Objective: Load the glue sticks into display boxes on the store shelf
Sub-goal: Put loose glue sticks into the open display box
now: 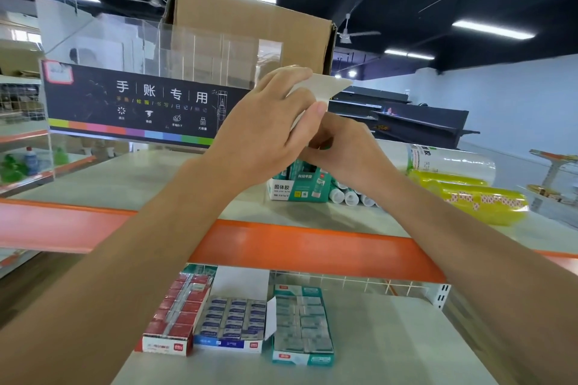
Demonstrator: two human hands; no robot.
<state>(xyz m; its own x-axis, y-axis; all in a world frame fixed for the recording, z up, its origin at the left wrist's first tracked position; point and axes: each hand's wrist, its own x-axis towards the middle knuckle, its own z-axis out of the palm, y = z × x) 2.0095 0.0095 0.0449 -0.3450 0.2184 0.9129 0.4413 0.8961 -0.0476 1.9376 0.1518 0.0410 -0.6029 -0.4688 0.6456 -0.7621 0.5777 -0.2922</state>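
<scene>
Head view: left hand (pixel 269 125) and right hand (pixel 348 151) have fingers clamped on the display box flap (pixel 327 87); crease it squarely back before loading glue sticks (pixel 350 197).

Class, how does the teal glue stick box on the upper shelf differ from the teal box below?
The glue stick box stands on the upper shelf, partly hidden by the left hand and right hand holding a white card; the lower teal box is unobstructed. The lower teal box shows rows of flat packs; the glue stick box's contents are mostly hidden. Both are teal and white.
</scene>
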